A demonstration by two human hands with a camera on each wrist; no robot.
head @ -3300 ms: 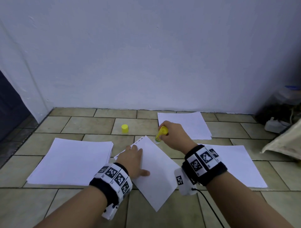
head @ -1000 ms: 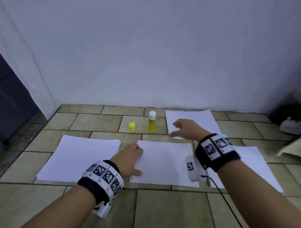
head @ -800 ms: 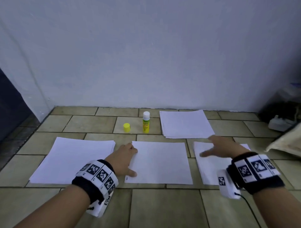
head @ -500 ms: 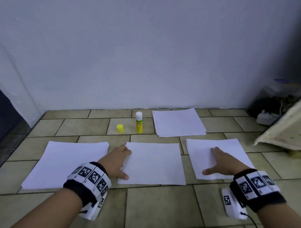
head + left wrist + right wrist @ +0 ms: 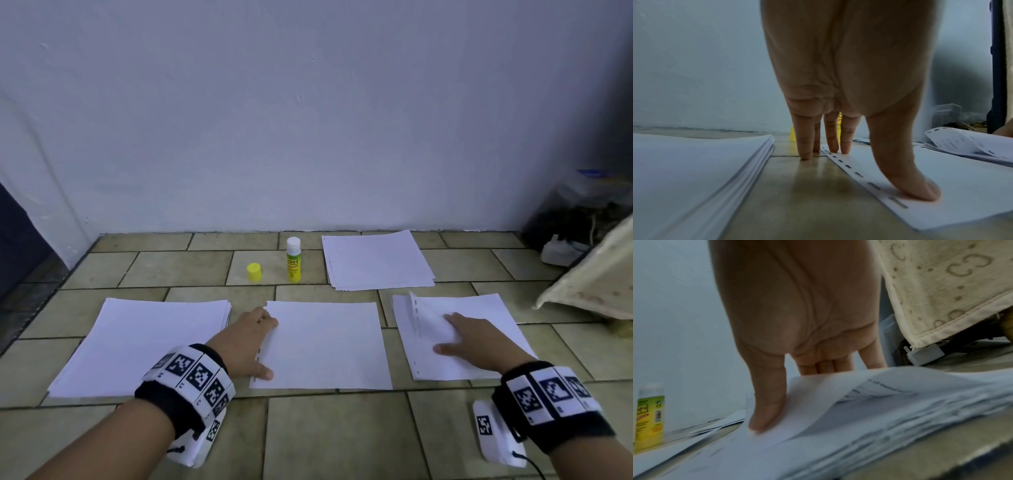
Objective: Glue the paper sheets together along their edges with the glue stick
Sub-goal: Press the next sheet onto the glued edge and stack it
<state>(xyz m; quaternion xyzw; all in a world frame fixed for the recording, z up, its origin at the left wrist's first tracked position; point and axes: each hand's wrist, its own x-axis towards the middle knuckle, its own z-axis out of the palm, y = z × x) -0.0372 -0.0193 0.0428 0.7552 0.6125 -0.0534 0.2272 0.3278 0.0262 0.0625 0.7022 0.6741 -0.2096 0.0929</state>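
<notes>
Flat left hand (image 5: 248, 339) presses the middle sheet (image 5: 325, 346); right hand (image 5: 479, 342) flat, buckling the right stack's (image 5: 496, 308) top sheet.

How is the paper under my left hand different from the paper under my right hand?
The centre sheet looks like a single sheet lying flat; the right-hand stack holds several sheets. The left hand presses the centre sheet's punched left edge, while the right hand has the stack's top sheet buckled, its left edge raised. Both are white with punched left edges.
</notes>
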